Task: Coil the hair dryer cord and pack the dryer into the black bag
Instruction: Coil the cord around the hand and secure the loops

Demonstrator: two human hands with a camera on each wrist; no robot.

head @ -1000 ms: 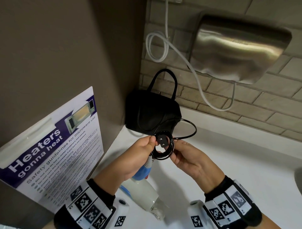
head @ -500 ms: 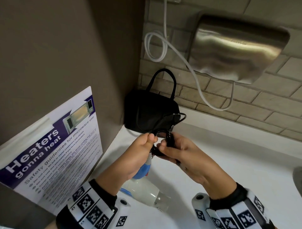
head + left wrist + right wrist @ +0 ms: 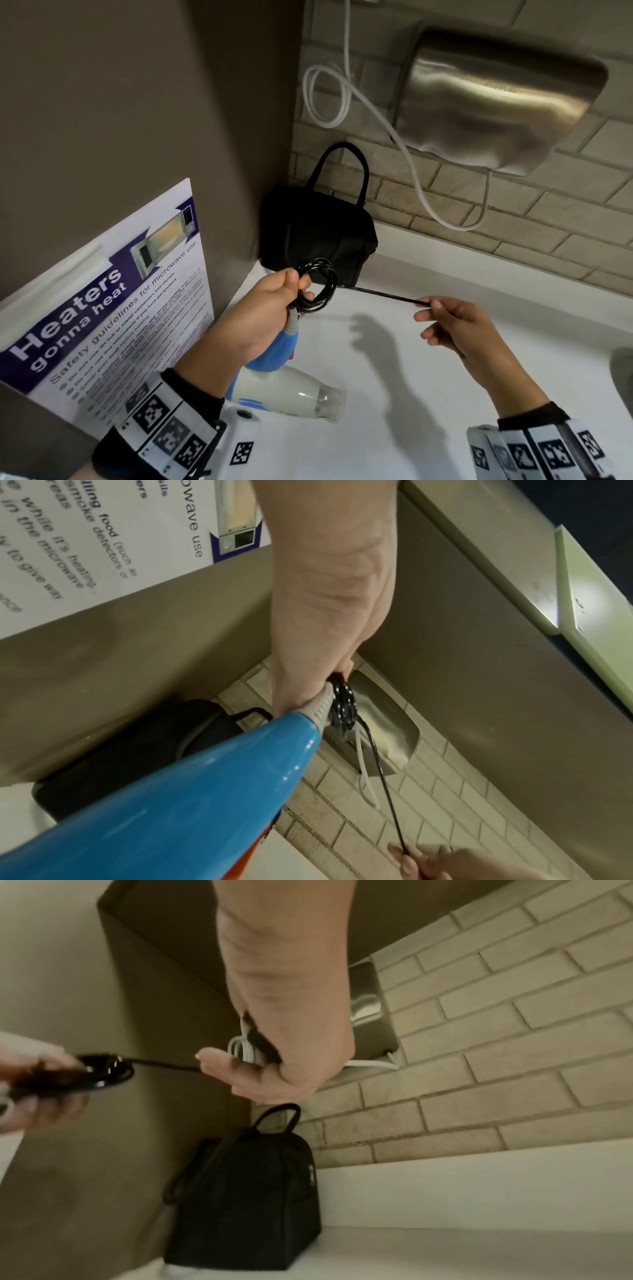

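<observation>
My left hand [image 3: 274,305] grips the blue handle of the white hair dryer [image 3: 287,390] and pinches the coiled black cord [image 3: 317,289] at its top; the blue handle [image 3: 192,785] fills the left wrist view. A straight stretch of cord [image 3: 380,295] runs right from the coil to my right hand [image 3: 445,318], which pinches its end between thumb and fingers. In the right wrist view the cord [image 3: 161,1064] runs taut from the coil [image 3: 103,1072] to my fingertips. The black bag [image 3: 318,236] stands upright in the corner behind the coil, handles up.
A poster on microwave use [image 3: 102,308] leans at the left. A steel hand dryer [image 3: 496,109] hangs on the brick wall with a white cable [image 3: 342,99] looping below it. The white counter [image 3: 428,394] spreads beneath my hands; a sink edge [image 3: 621,373] shows at right.
My right hand has moved away to the right from the coil, drawing a straight length of cord out. The left hand keeps hold of the coil and dryer handle.
</observation>
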